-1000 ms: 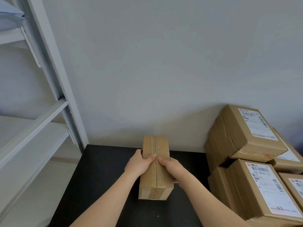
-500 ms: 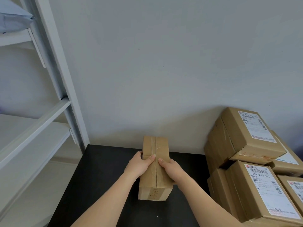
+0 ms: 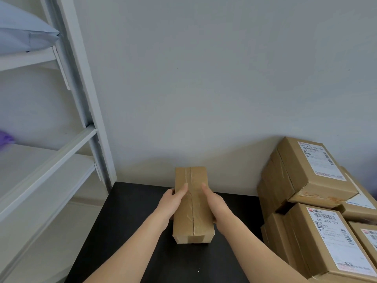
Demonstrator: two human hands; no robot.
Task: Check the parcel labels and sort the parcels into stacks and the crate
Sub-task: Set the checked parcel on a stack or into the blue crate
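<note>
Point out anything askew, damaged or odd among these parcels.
The top parcel on the right sits crooked on those beneath, with a gap under its corner and a crumpled, orange-marked lower edge. The narrow parcel held by the left hand and right hand shows only a tape seam, no label.

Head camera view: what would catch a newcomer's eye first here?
First, the left hand and right hand gripping a long cardboard box on the black table at the centre. Next, the pile of labelled boxes at the right, then the white shelves at the left.
</note>
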